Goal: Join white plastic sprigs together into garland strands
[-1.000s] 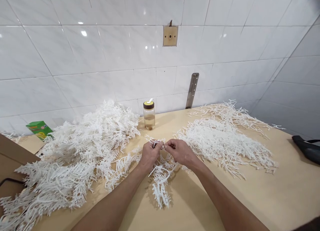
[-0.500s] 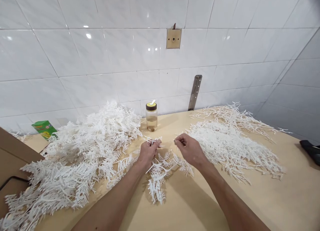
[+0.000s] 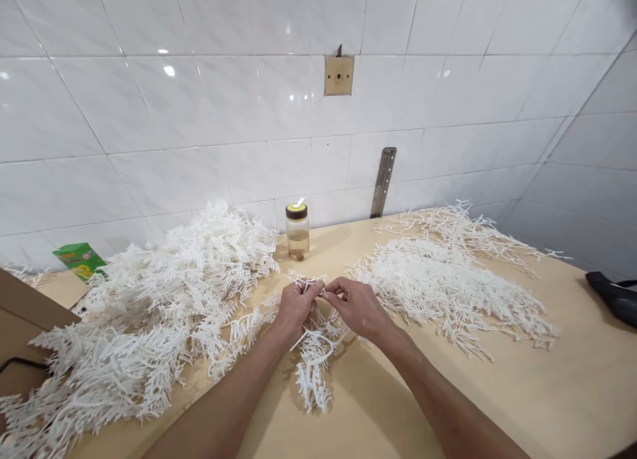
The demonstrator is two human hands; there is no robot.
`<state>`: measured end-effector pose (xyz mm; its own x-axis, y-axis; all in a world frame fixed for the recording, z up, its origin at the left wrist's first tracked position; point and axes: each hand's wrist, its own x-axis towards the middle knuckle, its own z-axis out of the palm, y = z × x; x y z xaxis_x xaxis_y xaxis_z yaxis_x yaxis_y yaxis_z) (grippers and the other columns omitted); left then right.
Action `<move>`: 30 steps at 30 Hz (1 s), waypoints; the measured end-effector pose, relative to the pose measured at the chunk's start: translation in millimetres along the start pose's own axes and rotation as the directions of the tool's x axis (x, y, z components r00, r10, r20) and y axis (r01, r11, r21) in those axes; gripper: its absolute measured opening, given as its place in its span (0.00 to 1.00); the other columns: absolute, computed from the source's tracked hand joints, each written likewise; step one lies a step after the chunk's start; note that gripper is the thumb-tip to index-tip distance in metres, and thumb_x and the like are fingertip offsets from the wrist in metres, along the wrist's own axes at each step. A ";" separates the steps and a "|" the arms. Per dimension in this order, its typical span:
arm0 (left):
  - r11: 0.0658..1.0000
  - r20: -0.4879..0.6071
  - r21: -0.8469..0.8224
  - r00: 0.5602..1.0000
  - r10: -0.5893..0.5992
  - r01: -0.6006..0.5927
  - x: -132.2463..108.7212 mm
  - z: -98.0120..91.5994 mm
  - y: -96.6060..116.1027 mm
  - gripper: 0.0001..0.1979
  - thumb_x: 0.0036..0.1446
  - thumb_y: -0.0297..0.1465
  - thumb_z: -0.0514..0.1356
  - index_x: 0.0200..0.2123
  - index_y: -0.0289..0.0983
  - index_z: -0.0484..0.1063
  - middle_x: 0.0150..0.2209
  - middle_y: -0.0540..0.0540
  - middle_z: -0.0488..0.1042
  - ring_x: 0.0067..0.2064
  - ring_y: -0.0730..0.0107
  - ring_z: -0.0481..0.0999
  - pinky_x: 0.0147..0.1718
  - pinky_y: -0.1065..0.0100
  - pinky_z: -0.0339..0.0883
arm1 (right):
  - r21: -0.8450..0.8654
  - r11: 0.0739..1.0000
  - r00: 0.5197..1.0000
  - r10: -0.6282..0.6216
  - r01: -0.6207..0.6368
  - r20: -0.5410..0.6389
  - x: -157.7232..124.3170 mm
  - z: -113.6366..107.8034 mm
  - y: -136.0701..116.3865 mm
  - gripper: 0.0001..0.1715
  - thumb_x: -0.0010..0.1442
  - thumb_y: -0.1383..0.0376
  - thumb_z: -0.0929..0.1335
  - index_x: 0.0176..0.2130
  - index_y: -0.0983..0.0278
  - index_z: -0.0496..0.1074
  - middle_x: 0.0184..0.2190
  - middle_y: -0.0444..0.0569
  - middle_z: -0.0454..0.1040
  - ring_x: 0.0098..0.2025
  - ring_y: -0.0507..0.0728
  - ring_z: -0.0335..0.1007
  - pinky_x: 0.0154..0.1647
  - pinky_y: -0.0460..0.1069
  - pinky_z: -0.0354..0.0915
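Observation:
My left hand [image 3: 296,306] is closed on a white branched plastic sprig [image 3: 314,278], whose thin twigs stick out past the fingers. Thumb and forefinger of my right hand [image 3: 357,306] are pinched together at the sprig's end, right beside my left fingertips. What lies between the right fingertips is too small to make out. Under both hands, a loose white branched sprig [image 3: 314,386] rests on the table. To the left spreads a big heap of similar white sprigs [image 3: 164,320]; a flatter pile of white pieces [image 3: 448,286] lies to the right.
A lidded clear jar [image 3: 297,237] with liquid stands behind my hands. Against the tiled wall leans a perforated metal strip [image 3: 383,182]. A green box [image 3: 79,261] and a brown cardboard box [image 3: 34,306] are at the left; a black object [image 3: 613,298] sits far right.
My right hand has moved left from beside the right pile to meet my left fingertips at the sprig. The left hand keeps its hold. The view has shifted slightly.

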<state>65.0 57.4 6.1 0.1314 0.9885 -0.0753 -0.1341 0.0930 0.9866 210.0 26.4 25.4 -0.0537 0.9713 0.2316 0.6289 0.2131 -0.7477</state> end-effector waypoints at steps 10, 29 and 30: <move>0.999 -0.029 -0.040 0.999 -0.013 0.011 -2.7 2.8 2.7 0.21 0.41 0.44 0.70 0.21 0.35 0.66 0.13 0.57 0.57 0.16 0.82 0.53 0.17 0.74 0.46 | -0.216 0.943 0.962 -0.268 0.252 -0.046 -6.4 12.0 -0.2 0.13 0.63 0.67 0.61 0.28 0.63 0.68 0.26 0.46 0.71 0.28 0.53 0.63 0.30 0.48 0.56; 0.924 0.233 -0.302 0.958 -0.166 0.234 3.1 -3.9 6.7 0.16 0.60 0.38 0.58 0.40 0.30 0.76 0.31 0.42 0.74 0.26 0.73 0.73 0.23 0.72 0.65 | -0.132 0.951 0.766 0.138 -0.280 -0.628 11.4 -79.4 59.8 0.18 0.55 0.58 0.67 0.42 0.67 0.73 0.33 0.55 0.77 0.35 0.61 0.71 0.43 0.56 0.64; 0.921 0.241 -0.306 0.956 -0.168 0.239 2.5 -3.7 7.1 0.16 0.61 0.38 0.57 0.40 0.30 0.76 0.31 0.41 0.74 0.27 0.71 0.74 0.25 0.70 0.67 | -0.079 0.967 0.815 0.159 -0.243 -0.557 10.6 -72.3 53.3 0.18 0.56 0.56 0.67 0.41 0.66 0.73 0.34 0.54 0.77 0.33 0.59 0.71 0.41 0.55 0.65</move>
<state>60.7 61.0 12.4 0.3852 0.9003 -0.2028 -0.3932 0.3589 0.8466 299.0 40.4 33.0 0.4880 0.7669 0.4168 0.6828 -0.0379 -0.7297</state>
